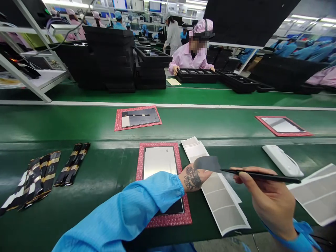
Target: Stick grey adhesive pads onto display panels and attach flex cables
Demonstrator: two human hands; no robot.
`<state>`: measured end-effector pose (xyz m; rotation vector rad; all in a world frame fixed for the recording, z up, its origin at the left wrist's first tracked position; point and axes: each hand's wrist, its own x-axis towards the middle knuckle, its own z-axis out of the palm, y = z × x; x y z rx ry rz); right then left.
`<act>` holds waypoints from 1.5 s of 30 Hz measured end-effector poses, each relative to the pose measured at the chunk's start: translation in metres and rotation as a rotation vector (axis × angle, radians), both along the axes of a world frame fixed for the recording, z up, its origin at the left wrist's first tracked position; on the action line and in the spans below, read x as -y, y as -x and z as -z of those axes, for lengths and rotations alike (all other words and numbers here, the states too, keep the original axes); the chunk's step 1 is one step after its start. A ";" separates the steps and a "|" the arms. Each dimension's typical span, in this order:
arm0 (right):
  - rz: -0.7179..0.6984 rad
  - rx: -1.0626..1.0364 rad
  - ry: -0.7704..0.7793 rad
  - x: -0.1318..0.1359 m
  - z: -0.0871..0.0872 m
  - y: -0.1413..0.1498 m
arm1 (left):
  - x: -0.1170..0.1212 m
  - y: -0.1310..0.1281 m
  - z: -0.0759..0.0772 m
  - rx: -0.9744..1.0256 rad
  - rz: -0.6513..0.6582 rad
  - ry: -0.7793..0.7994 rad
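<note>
My left hand (193, 177), tattooed on its back and in a blue sleeve, pinches a thin grey rectangular piece of film (207, 163). Black tweezers (270, 175) are gripped in my right hand (270, 197), their tips at the film's right edge. Whether the tips clasp it I cannot tell. Below both hands lie sheets of grey rectangular stickers (222, 199) on white backing. Under my left forearm rests a flat display panel (159, 159) on a pink bubble-wrap sheet (181, 218); my sleeve hides part of it.
On the green bench are black flex strips (72, 164), a white handheld device (282, 161) and more sticker sheets (317, 192). Further panels lie on pink sheets (119, 120) on the belt beyond. A person in pink (191, 56) handles a black tray (196, 75) near stacked trays (110, 59).
</note>
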<state>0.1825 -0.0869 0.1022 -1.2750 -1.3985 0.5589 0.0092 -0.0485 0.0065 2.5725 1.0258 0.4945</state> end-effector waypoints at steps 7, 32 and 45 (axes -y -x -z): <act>0.029 -0.093 0.056 0.057 0.007 0.015 | 0.095 0.082 -0.042 0.374 -0.282 1.099; 0.008 -0.280 0.346 0.102 0.056 0.077 | 0.160 0.133 -0.022 0.931 -0.775 1.027; 0.064 -0.289 0.431 0.116 0.119 0.077 | 0.148 0.129 -0.018 0.367 -0.787 0.864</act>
